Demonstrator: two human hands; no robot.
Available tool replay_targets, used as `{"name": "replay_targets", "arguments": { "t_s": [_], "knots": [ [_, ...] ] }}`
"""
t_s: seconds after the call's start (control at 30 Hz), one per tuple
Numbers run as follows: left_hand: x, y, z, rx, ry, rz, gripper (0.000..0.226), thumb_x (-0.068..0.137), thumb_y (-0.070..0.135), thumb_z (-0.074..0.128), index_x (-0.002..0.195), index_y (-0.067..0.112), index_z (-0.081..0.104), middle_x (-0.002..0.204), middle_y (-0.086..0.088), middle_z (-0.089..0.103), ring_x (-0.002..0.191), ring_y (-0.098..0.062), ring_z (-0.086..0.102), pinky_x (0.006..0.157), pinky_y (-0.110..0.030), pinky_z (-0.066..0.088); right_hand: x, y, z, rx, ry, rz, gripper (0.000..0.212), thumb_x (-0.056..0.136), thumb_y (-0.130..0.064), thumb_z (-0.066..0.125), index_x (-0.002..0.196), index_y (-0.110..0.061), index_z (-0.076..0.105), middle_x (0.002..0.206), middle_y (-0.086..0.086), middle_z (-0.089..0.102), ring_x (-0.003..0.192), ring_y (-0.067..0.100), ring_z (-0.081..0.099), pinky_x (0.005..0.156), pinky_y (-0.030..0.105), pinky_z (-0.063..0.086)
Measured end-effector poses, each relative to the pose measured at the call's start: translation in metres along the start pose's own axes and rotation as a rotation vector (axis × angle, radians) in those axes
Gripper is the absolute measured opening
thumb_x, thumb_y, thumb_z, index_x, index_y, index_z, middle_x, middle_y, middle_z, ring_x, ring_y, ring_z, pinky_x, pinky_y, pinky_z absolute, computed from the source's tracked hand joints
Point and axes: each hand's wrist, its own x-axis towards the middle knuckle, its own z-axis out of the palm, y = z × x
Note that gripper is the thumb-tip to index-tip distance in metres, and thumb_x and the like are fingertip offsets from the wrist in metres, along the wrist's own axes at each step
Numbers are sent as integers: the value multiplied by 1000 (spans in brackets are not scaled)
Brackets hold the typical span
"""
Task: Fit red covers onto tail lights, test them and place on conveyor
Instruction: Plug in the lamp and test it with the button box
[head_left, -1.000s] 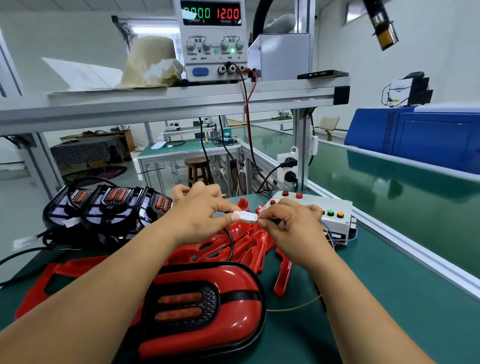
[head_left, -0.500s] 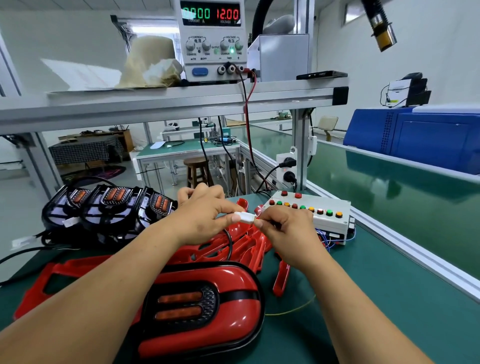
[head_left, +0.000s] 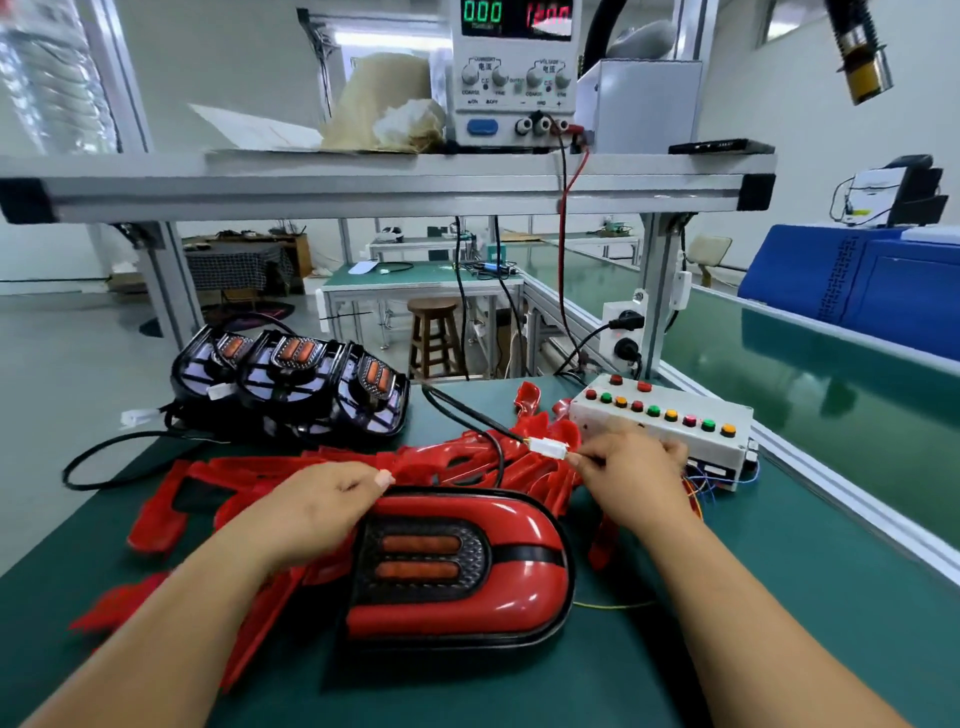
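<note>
A tail light (head_left: 467, 566) with a red cover fitted lies on the green bench in front of me. Its black cable (head_left: 462, 413) loops up to a white connector (head_left: 546, 448). My right hand (head_left: 636, 470) pinches the far end of that connector, just in front of the white test box (head_left: 670, 434) with its row of coloured buttons. My left hand (head_left: 322, 501) sits at the tail light's upper left rim with its fingers loosely curled; it holds nothing that I can see. Loose red covers (head_left: 447, 462) are piled behind the tail light.
Three bare black tail lights (head_left: 291, 384) lean together at the back left, with cables trailing. A power supply (head_left: 514, 67) stands on the overhead shelf. The green conveyor (head_left: 831, 415) runs along the right behind an aluminium rail.
My left hand has let go of the connector and dropped to the tail light's rim. My right hand still pinches the connector, now lower and further right.
</note>
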Motion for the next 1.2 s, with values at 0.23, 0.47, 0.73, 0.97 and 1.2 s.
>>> {"name": "replay_targets", "arguments": {
  "t_s": [0.23,0.47,0.73,0.97,1.2],
  "knots": [
    [-13,-6,23,-500,77,-76,24,102,41,45,109,32,66,105,2,72,99,-19,67,92,-43,54,-4,4,-1,-152,-103,74,22,91,-40,52,85,-33,72,99,-12,55,96,12,54,87,41,24],
    [-5,-23,30,-796,286,-106,19,99,37,52,91,39,69,95,6,74,88,-8,67,67,-27,46,11,-8,-24,274,-190,185,29,82,-26,52,100,-38,71,84,-10,72,73,8,59,78,30,47],
    [5,-29,30,-760,333,-92,14,97,39,55,96,33,68,90,15,74,79,-1,69,68,-22,48,67,-13,3,-35,-254,148,12,93,-30,40,98,-19,41,106,6,55,93,25,51,93,42,39],
    [6,-32,33,-689,363,-95,14,98,37,53,94,35,66,87,30,69,79,12,62,67,-16,44,77,-2,25,-199,-253,112,40,91,-34,36,122,-16,52,151,10,36,148,23,14,118,48,10],
    [7,-31,32,-729,348,-94,14,99,36,53,95,35,67,87,27,70,79,7,66,67,-20,47,71,-7,23,-325,-271,157,40,87,-39,29,117,-20,47,127,10,56,133,32,28,107,55,16]
  ]
}}
